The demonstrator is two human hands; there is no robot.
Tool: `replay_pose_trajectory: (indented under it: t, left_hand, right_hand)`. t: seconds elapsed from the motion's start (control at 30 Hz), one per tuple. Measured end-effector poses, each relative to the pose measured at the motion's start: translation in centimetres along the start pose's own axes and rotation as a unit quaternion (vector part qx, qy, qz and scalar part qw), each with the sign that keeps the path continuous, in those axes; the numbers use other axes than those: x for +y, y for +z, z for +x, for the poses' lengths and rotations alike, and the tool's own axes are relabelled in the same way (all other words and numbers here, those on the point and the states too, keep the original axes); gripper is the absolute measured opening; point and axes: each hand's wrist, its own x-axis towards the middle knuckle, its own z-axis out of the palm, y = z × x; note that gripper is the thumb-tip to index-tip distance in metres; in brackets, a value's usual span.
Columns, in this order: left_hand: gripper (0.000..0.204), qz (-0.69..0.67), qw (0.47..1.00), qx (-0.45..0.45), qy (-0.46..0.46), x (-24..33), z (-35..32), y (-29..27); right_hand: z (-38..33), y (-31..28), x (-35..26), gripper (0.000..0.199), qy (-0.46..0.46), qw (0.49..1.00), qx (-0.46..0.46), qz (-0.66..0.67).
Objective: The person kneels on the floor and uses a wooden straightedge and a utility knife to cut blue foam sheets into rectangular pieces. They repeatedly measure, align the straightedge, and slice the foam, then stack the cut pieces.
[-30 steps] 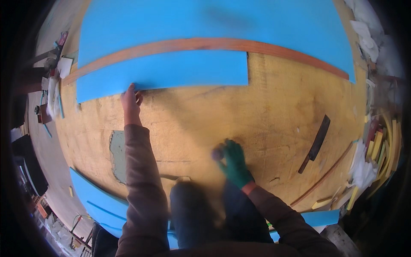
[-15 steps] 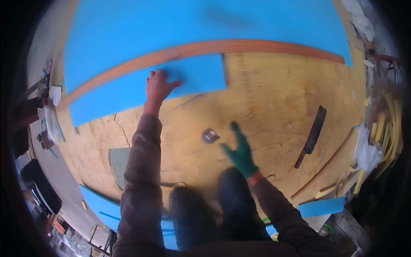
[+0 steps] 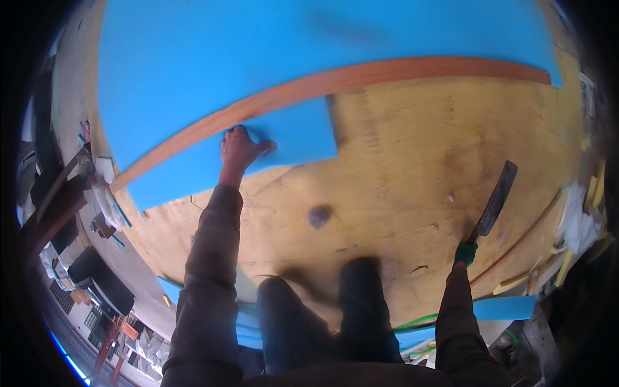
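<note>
My bare left hand presses down on a narrow blue sheet piece, thumb spread to the right and fingertips beside a long reddish-brown wooden strip. That strip lies on a large blue sheet, along its near edge. At the right, my right hand, in a green glove, is closed round the handle of a long, dark, broad-bladed knife. The blade points away from me. Part of the handle is hidden in the glove.
A small, blurred purplish object sits mid-board on the worn wooden board. A thin brown strip lies right of the knife. White plastic wrapping and yellow offcuts are at the right edge; my knees are at the near side.
My right hand has moved right from the middle of the board and taken hold of the knife's handle. My left hand stays on the blue piece; the view has shifted somewhat.
</note>
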Motion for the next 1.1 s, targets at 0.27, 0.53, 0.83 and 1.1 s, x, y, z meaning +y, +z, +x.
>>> replay_pose_trajectory:
  t: [0.27, 0.53, 0.83, 1.1]
  left_hand:
    - [0.098, -0.002, 1.0, 0.011, 0.011, 0.2, -0.2, 0.1]
    - [0.106, -0.073, 0.997, 0.011, 0.002, 0.6, -1.3, -1.4]
    - [0.099, -0.135, 0.99, 0.038, -0.024, 1.0, -1.9, -1.7]
    - [0.091, -0.127, 0.991, 0.021, -0.044, 1.0, -1.8, -1.7]
  right_hand:
    - [-7.6, -15.8, -7.7, 0.031, -0.001, 0.799, -0.359, 0.482]
    - [-20.1, -29.7, -26.8, 0.02, -0.053, 0.699, -0.215, 0.681]
    - [-13.7, -40.2, -58.2, 0.036, -0.441, 0.772, -0.11, 0.444]
    - [-34.2, -31.8, -40.0, 0.075, -0.49, 0.843, -0.104, 0.196]
